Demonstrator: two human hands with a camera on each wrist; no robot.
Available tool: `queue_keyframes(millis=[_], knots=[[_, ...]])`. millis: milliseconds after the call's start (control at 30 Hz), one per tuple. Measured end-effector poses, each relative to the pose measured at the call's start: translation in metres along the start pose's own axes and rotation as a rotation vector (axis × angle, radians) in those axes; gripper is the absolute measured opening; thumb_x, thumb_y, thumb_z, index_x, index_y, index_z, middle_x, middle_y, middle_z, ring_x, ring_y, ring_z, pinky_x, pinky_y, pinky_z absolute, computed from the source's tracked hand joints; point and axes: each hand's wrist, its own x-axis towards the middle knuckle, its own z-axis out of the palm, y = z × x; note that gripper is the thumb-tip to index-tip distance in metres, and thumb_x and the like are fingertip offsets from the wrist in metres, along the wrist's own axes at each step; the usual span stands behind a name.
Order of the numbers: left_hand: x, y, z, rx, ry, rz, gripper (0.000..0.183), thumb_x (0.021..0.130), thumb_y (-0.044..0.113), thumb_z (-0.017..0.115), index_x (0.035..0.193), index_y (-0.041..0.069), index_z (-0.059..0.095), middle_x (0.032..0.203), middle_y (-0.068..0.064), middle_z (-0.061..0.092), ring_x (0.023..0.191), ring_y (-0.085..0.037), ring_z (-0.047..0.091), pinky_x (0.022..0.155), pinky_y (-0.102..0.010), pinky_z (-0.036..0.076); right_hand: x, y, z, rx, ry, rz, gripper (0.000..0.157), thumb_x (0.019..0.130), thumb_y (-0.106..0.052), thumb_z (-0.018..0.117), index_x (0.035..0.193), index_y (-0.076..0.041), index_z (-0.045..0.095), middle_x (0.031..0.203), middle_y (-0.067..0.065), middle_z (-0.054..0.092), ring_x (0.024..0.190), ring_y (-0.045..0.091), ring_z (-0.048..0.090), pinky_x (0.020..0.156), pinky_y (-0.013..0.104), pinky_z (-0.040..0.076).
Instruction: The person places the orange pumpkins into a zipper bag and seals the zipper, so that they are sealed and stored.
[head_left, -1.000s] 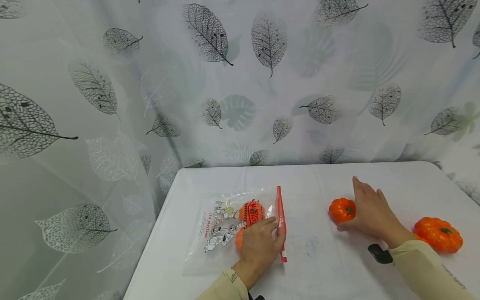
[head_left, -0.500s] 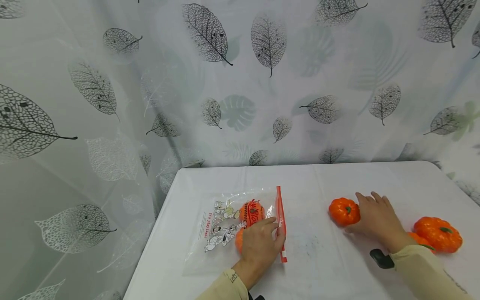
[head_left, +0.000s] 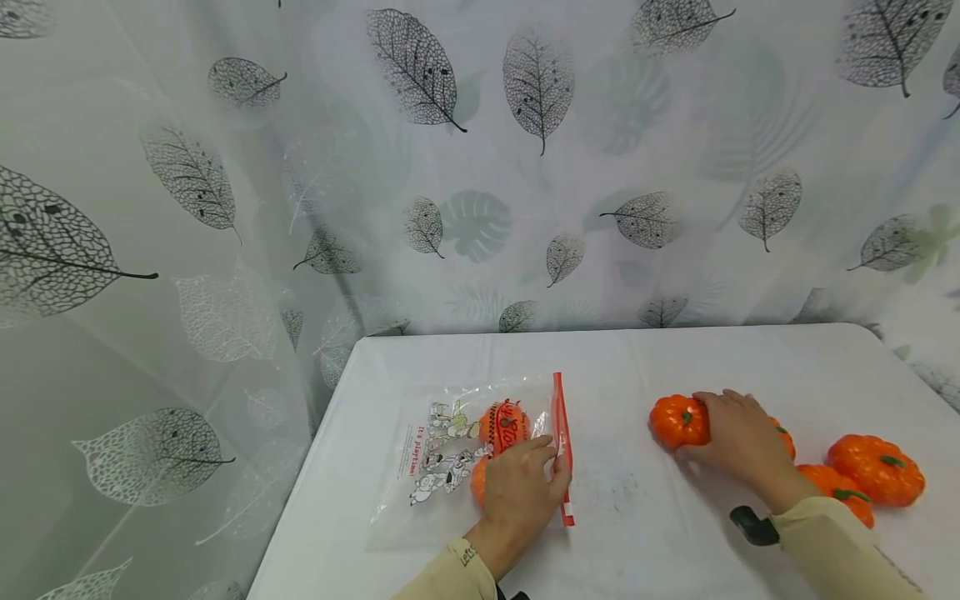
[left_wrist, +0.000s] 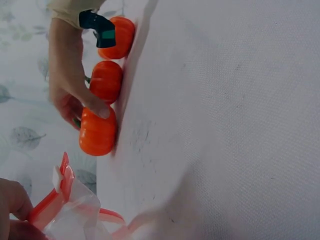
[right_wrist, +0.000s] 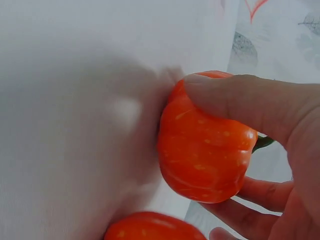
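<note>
My right hand (head_left: 738, 442) grips a small orange toy pumpkin (head_left: 679, 421) with a green stem. In the right wrist view the thumb lies across this pumpkin (right_wrist: 207, 150) and the other fingers are on its far side. It is at the table surface; whether it is lifted I cannot tell. My left hand (head_left: 521, 492) pinches the red zip edge (head_left: 562, 450) of a clear printed zip bag (head_left: 442, 454) lying on the table. Orange pumpkins (head_left: 506, 425) show inside it, partly covered by the hand. The left wrist view shows the bag's mouth (left_wrist: 65, 195) parted.
Behind the right hand another pumpkin (head_left: 783, 437) is partly hidden. Two more, one smaller pumpkin (head_left: 832, 487) and one larger pumpkin (head_left: 876, 468), sit near the right wrist. The white table (head_left: 615, 567) ends at a leaf-patterned curtain (head_left: 480, 275).
The right hand, spread beside the pumpkin earlier, has closed round it and shifted it slightly left. Another pumpkin now shows behind that hand. The left hand and bag stay put.
</note>
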Motion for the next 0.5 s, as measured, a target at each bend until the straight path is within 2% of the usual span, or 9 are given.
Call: queue_keyframes(millis=[200, 500], knots=[[-0.001, 0.000, 0.001, 0.016, 0.029, 0.014, 0.009, 0.080, 0.019, 0.080, 0.087, 0.014, 0.083, 0.099, 0.002, 0.077, 0.085, -0.011, 0.074, 0.063, -0.023, 0.056, 0.000, -0.014, 0.002, 0.059, 0.037, -0.036, 0.086, 0.070, -0.042, 0.088, 0.128, 0.012, 0.054, 0.119, 0.033, 0.061, 0.107, 0.051, 0.052, 0.096, 0.066, 0.040], [-0.001, -0.001, 0.003, 0.023, 0.013, 0.013, 0.013, 0.080, 0.020, 0.081, 0.091, 0.013, 0.083, 0.098, 0.002, 0.077, 0.085, -0.012, 0.074, 0.065, -0.024, 0.057, 0.001, -0.052, 0.013, 0.210, 0.006, -0.055, 0.086, 0.074, -0.035, 0.089, 0.139, 0.005, 0.049, 0.133, 0.028, 0.056, 0.116, 0.046, 0.057, 0.094, 0.064, 0.047]])
